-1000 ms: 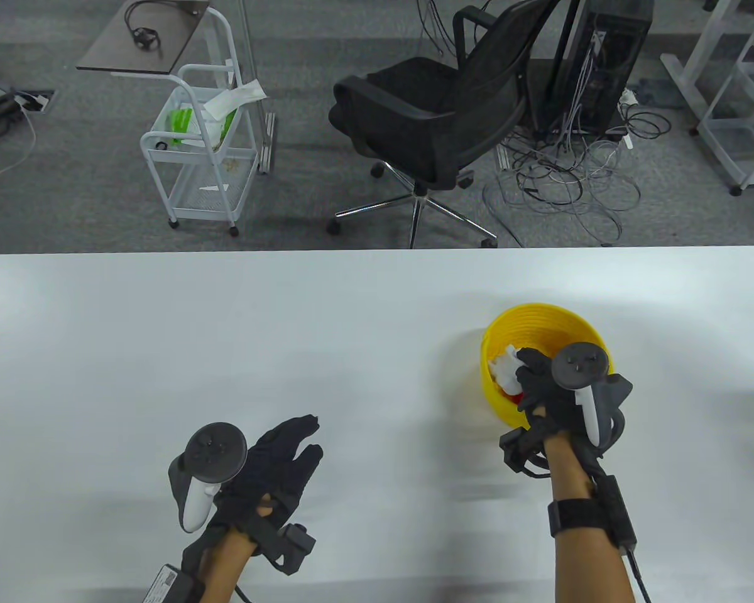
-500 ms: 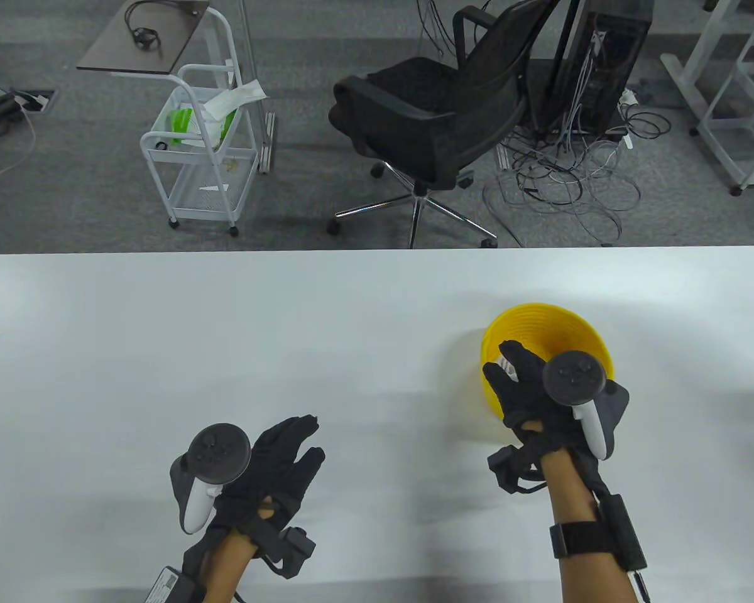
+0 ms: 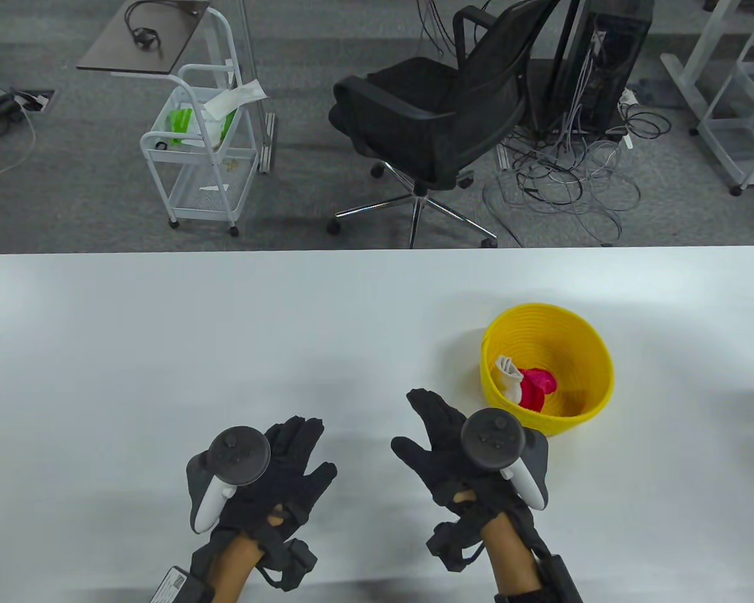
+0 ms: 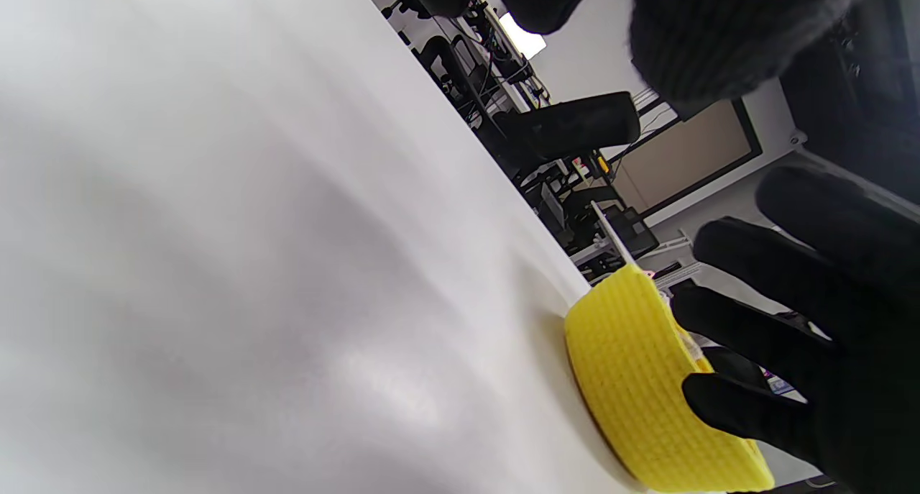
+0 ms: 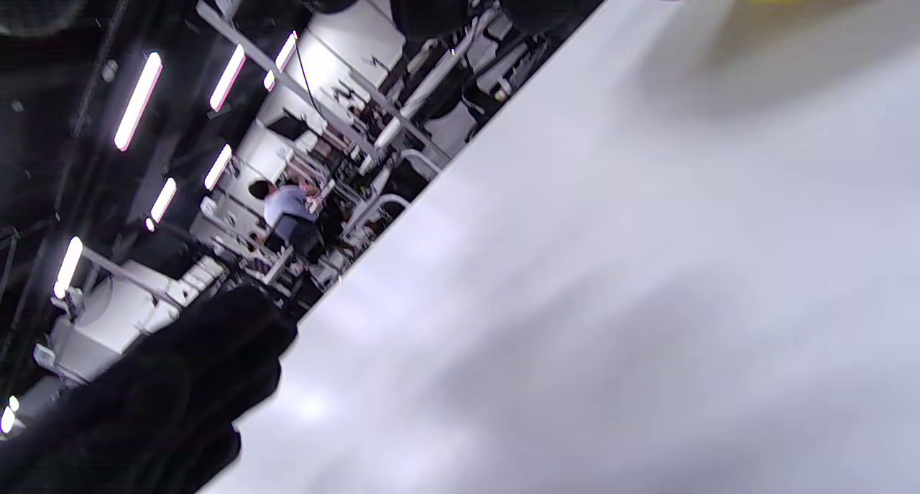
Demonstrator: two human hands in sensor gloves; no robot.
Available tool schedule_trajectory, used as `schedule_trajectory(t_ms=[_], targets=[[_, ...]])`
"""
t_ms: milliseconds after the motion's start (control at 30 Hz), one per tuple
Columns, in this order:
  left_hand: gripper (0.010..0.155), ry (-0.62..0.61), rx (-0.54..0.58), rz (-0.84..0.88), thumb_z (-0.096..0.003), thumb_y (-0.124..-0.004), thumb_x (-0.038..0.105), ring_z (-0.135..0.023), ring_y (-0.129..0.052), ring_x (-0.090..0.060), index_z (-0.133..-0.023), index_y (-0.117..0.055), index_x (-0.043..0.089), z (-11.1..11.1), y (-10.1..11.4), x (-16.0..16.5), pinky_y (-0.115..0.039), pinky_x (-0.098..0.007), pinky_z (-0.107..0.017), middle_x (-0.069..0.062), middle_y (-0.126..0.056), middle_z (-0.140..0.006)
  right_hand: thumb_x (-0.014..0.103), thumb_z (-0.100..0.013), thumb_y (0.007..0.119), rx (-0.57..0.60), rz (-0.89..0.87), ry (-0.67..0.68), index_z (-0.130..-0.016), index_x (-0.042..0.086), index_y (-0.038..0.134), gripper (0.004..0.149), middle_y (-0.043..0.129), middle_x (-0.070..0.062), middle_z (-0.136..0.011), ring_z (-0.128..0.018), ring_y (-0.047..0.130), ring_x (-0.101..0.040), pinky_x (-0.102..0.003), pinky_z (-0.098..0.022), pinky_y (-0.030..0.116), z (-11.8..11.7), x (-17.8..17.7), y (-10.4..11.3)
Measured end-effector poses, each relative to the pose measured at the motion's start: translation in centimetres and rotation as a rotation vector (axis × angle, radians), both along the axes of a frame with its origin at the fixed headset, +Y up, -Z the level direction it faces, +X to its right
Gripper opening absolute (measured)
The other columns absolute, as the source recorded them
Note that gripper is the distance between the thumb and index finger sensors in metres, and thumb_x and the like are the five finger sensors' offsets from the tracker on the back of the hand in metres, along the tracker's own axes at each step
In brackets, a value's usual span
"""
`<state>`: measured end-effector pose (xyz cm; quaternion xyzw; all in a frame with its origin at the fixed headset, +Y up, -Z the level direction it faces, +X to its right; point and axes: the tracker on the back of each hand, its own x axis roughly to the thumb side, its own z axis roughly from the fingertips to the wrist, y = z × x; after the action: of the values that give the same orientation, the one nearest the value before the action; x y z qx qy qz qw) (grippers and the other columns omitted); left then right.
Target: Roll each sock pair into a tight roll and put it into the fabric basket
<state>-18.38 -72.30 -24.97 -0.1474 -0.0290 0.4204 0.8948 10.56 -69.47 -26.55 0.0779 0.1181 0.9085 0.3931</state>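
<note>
A yellow woven basket [image 3: 587, 342] stands on the white table [image 3: 226, 352] at the right; the left wrist view shows the basket's [image 4: 632, 379] side. Inside it lie a white sock roll [image 3: 509, 375] and a pink-red sock roll [image 3: 536, 388], touching each other. My right hand [image 3: 437, 433] hovers over the table just left of the basket, fingers spread, holding nothing. My left hand [image 3: 301, 449] is near the front edge, fingers straight and relaxed, empty. In the left wrist view the right hand's fingers [image 4: 762, 336] show in front of the basket.
Beyond the table's far edge stand a black office chair [image 3: 433, 119], a white wire cart [image 3: 201, 151] and a tangle of cables [image 3: 572, 176]. The right wrist view shows bare tabletop [image 5: 611, 300] and a person far off in the room.
My right hand let go of the sock rolls in the basket and drew back left and toward me, out of the basket. The left hand shifted slightly right.
</note>
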Motion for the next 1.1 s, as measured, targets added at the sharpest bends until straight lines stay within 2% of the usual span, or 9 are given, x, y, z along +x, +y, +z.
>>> schedule_trajectory(t_ms=[167, 467, 633, 1100], targets=[[0.077, -0.019, -0.016, -0.05, -0.0384, -0.074, 0.058, -0.112, -0.02, -0.031, -0.107, -0.046, 0.037, -0.2, -0.5, 0.5, -0.011, -0.056, -0.072, 0.0, -0.032, -0.119, 0.083, -0.035, 0.058, -0.063, 0.061, 0.049, -0.111, 0.037, 0.031, 0.093, 0.035, -0.003, -0.122, -0.112, 0.037, -0.046, -0.074, -0.068, 0.043, 0.0, -0.7, -2.3], [0.078, -0.015, -0.021, -0.081, -0.0384, -0.073, 0.061, -0.112, -0.017, -0.03, -0.107, -0.041, 0.039, -0.5, -0.7, 0.5, -0.009, -0.057, -0.071, 0.001, -0.026, -0.12, 0.085, -0.034, 0.055, -0.151, 0.115, 0.088, -0.11, 0.039, 0.025, 0.094, 0.027, -0.003, -0.122, -0.113, 0.028, -0.046, -0.075, -0.069, 0.037, -0.5, -0.7, -4.3], [0.08, -0.017, -0.036, -0.09, -0.0384, -0.072, 0.062, -0.112, -0.014, -0.03, -0.107, -0.037, 0.039, -0.6, -1.2, 0.7, -0.008, -0.057, -0.071, 0.002, -0.024, -0.119, 0.085, -0.034, 0.054, -0.132, 0.111, 0.091, -0.11, 0.038, 0.024, 0.094, 0.027, -0.003, -0.122, -0.113, 0.027, -0.047, -0.075, -0.069, 0.037, -0.3, -0.5, -4.1], [0.079, -0.02, -0.047, -0.066, -0.038, -0.072, 0.061, -0.112, -0.013, -0.03, -0.107, -0.04, 0.038, -0.4, -1.4, 0.3, -0.008, -0.057, -0.071, 0.001, -0.025, -0.119, 0.084, -0.034, 0.055, -0.133, 0.122, 0.078, -0.11, 0.038, 0.024, 0.094, 0.027, -0.003, -0.122, -0.113, 0.027, -0.045, -0.074, -0.07, 0.036, -0.3, -0.2, -4.1]])
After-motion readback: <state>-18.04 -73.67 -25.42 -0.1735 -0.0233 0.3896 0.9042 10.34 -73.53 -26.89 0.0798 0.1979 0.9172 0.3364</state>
